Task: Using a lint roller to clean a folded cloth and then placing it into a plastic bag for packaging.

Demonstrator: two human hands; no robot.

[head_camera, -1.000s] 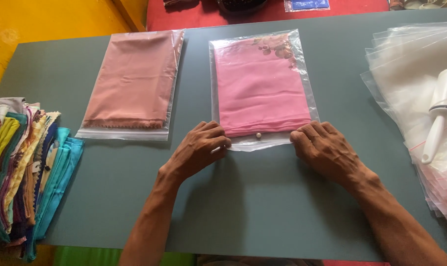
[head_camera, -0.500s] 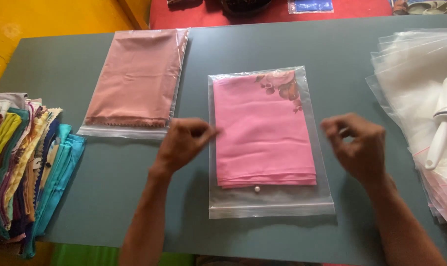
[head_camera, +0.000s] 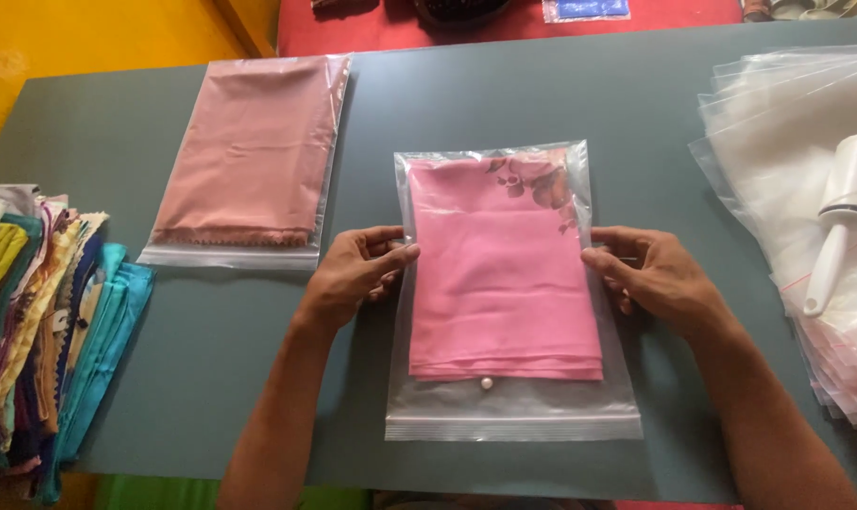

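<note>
Holding the clear zip bag [head_camera: 513, 416] by its two long edges, left hand [head_camera: 357, 274] and right hand [head_camera: 660, 279] each pinch the plastic at mid-length. Bag lies flat at centre of the grey table [head_camera: 504, 94]. Folded pink cloth [head_camera: 504, 283] sits fully inside; whether the zip strip is sealed cannot be told. Long axis runs toward and away from the person, zip end nearest

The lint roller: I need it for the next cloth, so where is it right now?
In the head view the white lint roller lies at the table's far right, on the stack of empty clear bags, beyond the right hand.
</note>
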